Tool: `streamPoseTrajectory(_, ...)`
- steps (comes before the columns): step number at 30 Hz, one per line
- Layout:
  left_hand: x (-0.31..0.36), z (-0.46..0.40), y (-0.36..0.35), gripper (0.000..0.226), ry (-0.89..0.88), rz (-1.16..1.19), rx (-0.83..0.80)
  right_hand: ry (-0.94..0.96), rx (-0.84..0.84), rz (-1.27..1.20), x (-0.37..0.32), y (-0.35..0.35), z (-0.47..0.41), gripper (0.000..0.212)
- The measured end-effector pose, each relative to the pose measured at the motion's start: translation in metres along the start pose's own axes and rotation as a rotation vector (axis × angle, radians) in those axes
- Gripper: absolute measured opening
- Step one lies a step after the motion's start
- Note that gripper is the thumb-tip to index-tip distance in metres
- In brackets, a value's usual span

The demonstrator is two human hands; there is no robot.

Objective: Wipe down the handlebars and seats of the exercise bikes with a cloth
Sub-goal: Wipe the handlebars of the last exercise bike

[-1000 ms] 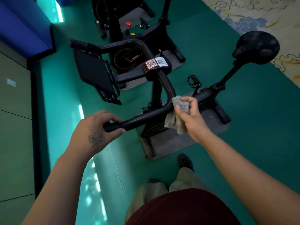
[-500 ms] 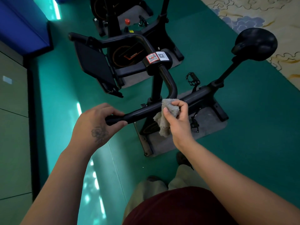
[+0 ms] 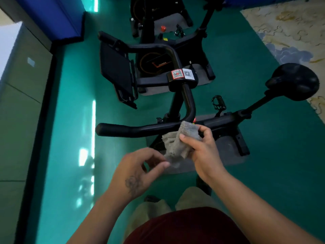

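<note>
The near black exercise bike has a curved handlebar (image 3: 140, 128) running left to a bare grip end, and a black seat (image 3: 295, 83) at the right. My right hand (image 3: 204, 150) grips a crumpled grey cloth (image 3: 175, 147), whose top edge lies against the handlebar at its bend. My left hand (image 3: 139, 173) hovers below the bar with loosely curled fingers. Its thumb tip is at the cloth's hanging lower end, and nothing shows between its fingers.
A black screen panel (image 3: 114, 71) stands off the bike's front. A second bike (image 3: 158, 23) is parked beyond it. The near bike stands on a grey mat (image 3: 228, 155) on green floor. Pale cabinets (image 3: 17, 103) line the left, patterned carpet (image 3: 290, 23) the right.
My left hand has let go of the handlebar grip and dropped back toward the cloth's lower end. My right hand stays with the cloth at the bar's bend.
</note>
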State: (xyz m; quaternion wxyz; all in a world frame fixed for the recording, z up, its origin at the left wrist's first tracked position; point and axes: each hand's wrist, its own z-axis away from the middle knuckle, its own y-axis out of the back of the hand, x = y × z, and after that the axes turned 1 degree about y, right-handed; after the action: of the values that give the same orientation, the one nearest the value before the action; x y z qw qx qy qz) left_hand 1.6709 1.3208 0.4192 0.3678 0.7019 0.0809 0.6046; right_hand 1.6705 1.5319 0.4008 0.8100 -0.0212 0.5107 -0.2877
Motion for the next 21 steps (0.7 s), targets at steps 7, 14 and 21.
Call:
streamPoseTrajectory(7,0.03,-0.005,-0.066,0.012,0.313,0.242,0.145,-0.143,-0.312,0.003,-0.033,0.022,-0.023,0.059)
streamPoseTrajectory(14,0.065,-0.018,-0.11,0.014,0.501,0.502,0.514,-0.15,-0.555,0.312,-0.049,0.045,-0.053,0.048)
streamPoseTrajectory(21,0.067,-0.007,-0.133,0.038,0.541,0.817,0.832,-0.147,-0.817,0.539,-0.049,0.052,-0.06,0.037)
